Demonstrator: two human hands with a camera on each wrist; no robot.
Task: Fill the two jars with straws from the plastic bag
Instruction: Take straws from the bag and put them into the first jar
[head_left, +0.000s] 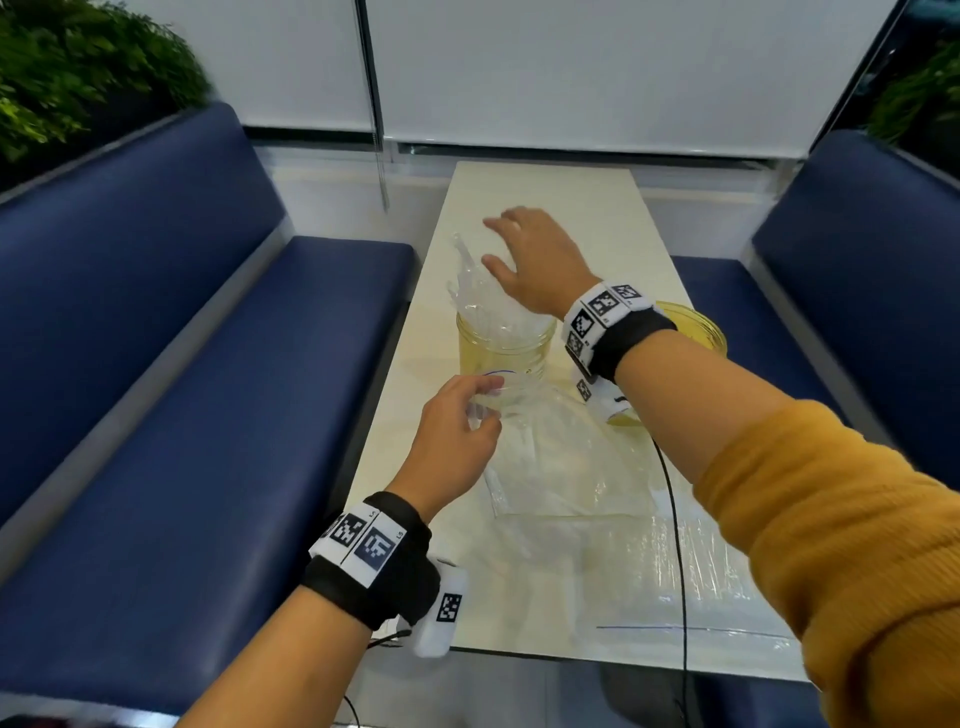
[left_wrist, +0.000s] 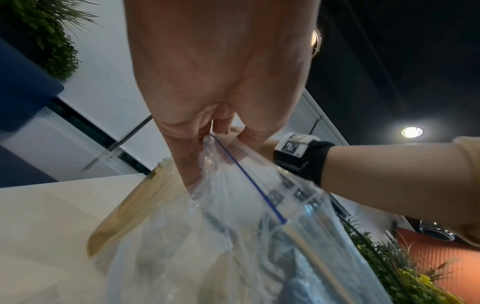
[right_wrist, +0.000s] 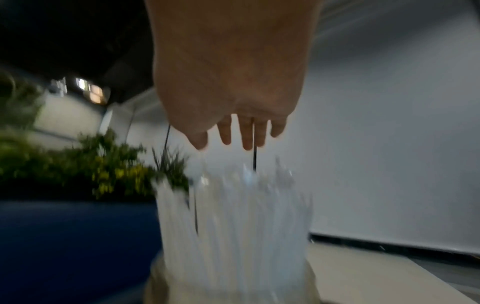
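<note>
A yellowish glass jar (head_left: 501, 349) stands mid-table with a bundle of clear wrapped straws (head_left: 480, 291) leaning out of it to the upper left; the bundle of straws (right_wrist: 233, 216) shows blurred in the right wrist view. My right hand (head_left: 524, 254) hovers just above the straw tops, fingers spread and holding nothing. My left hand (head_left: 462, 421) pinches the blue-lined mouth of the clear plastic bag (head_left: 561, 462), which lies flat on the table toward me; the bag mouth (left_wrist: 233, 164) sits between my thumb and fingers. A second jar (head_left: 696, 325) is half hidden behind my right wrist.
The narrow white table (head_left: 545, 187) runs between two blue bench seats (head_left: 218, 395). Another clear plastic sheet or bag (head_left: 691, 587) lies at the near right of the table. A black cable (head_left: 675, 519) crosses it. Plants stand behind both benches.
</note>
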